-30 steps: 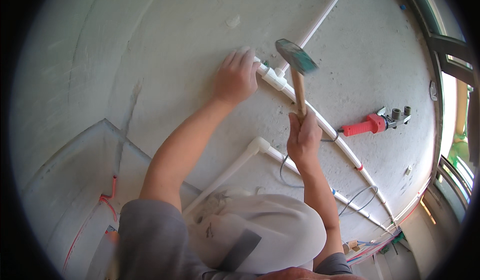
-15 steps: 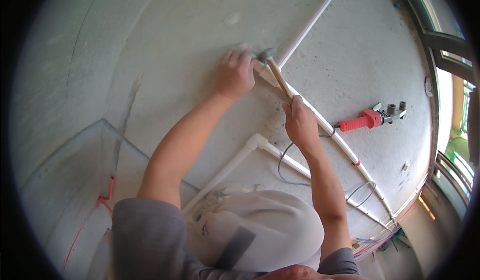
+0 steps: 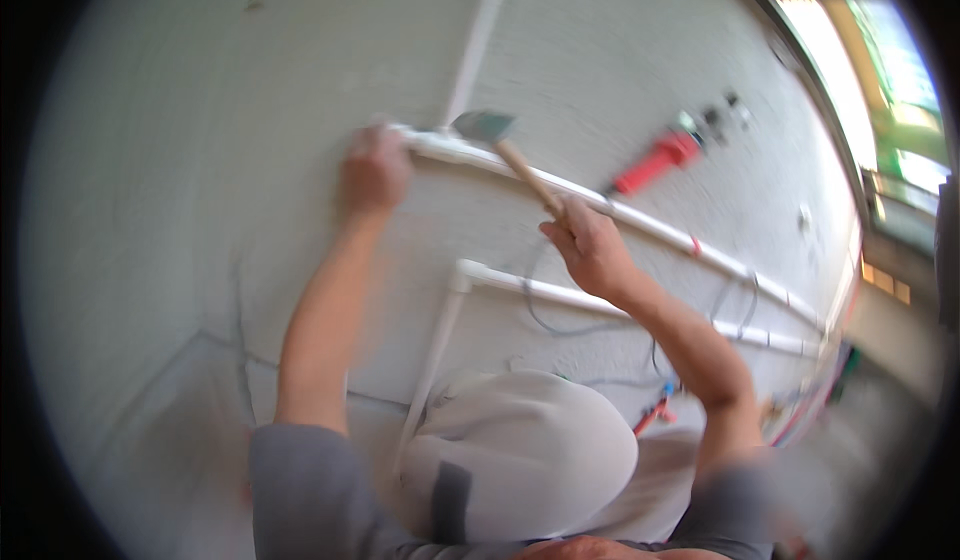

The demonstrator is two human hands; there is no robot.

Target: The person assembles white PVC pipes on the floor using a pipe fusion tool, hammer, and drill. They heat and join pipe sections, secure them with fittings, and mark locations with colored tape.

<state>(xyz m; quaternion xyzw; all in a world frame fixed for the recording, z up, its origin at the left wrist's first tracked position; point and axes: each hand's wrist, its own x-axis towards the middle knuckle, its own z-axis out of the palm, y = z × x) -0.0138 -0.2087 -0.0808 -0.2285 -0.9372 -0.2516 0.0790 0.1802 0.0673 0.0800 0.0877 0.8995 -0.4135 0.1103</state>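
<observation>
My right hand [image 3: 592,245] is closed round the wooden handle of a hammer [image 3: 525,172]. Its grey head is raised beside a white tee fitting [image 3: 450,147], where an upright pipe meets a long white pipe [image 3: 650,222] on the grey wall. Farther left, my left hand [image 3: 376,172] is at the short end of the long pipe, its fingers curled around that end. Motion blurs those fingers, and they hide the pipe's very tip.
A red-handled pipe welding tool [image 3: 660,160] is by the wall above the long pipe, its grey cable looping down. Below runs a second white pipe [image 3: 560,292] with an elbow [image 3: 463,275]. The window frame [image 3: 815,80] is at right. A red fitting [image 3: 655,415] shows low down.
The whole view has shifted and turned, so the wall and pipes appear farther left. The hammer head has moved back from my left hand, which now sits at the pipe's end.
</observation>
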